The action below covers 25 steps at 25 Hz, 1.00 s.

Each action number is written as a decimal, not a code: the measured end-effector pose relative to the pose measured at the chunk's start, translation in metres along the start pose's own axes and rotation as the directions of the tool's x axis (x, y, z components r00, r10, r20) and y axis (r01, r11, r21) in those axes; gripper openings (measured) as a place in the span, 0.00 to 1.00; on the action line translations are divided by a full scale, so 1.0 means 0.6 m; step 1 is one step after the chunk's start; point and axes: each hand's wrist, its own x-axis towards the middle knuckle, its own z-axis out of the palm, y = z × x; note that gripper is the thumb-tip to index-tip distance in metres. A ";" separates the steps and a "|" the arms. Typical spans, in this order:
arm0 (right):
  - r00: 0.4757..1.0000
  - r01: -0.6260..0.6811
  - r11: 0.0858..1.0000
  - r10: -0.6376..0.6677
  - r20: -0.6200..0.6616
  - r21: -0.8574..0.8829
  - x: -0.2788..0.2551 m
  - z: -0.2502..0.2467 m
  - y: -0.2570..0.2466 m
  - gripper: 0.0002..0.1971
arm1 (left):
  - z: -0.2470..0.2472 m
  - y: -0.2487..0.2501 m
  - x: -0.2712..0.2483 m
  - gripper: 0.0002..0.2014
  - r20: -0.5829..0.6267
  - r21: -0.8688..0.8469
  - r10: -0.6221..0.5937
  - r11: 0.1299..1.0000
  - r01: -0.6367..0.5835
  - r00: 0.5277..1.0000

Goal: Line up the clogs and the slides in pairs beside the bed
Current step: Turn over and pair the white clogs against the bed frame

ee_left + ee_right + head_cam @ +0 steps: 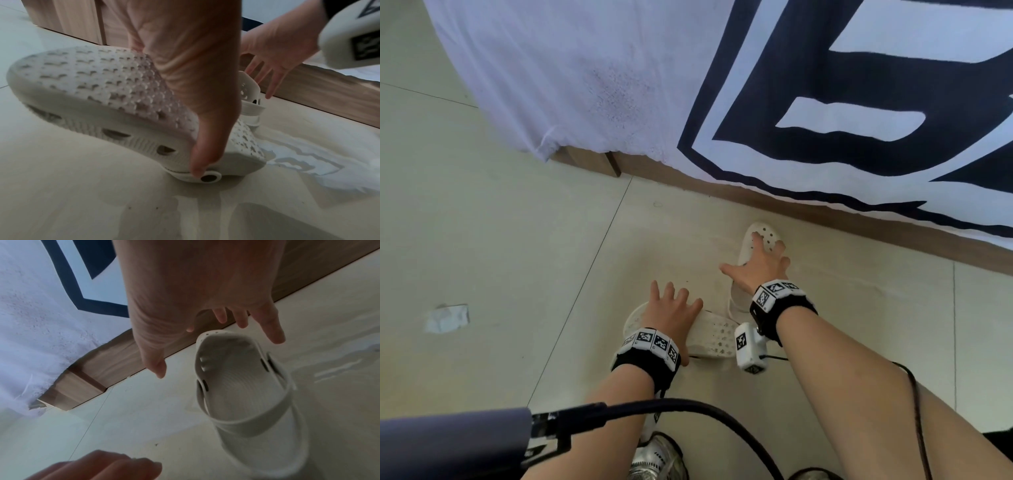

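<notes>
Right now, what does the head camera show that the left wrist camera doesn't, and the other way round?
Only the head view shows the bedspread's big dark lettering, a crumpled scrap on the floor, both wristbands and the person's silver shoe. Only the left wrist view shows the overturned clog's studded sole close up, tipped on its edge with the left hand resting on it, thumb by the strap rivet. Both show the right hand spread open over the upright clog, and the wooden bed base.
</notes>
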 end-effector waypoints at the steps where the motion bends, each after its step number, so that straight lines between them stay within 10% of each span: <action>1: 1.000 -0.009 1.000 0.009 0.005 -0.019 0.009 0.005 -0.003 0.50 | 0.002 0.000 0.000 0.55 -0.008 0.002 0.006 1.000 -0.006 1.000; 18: 0.994 -0.093 0.996 0.093 -0.064 0.011 0.054 0.043 0.022 0.52 | -0.024 0.054 0.031 0.39 0.081 0.053 0.120 0.991 -0.125 0.989; 25: 0.987 -0.140 0.988 0.144 -0.074 0.062 0.050 -0.067 0.121 0.51 | -0.103 0.016 0.076 0.46 -0.132 0.016 0.263 0.965 -0.263 0.956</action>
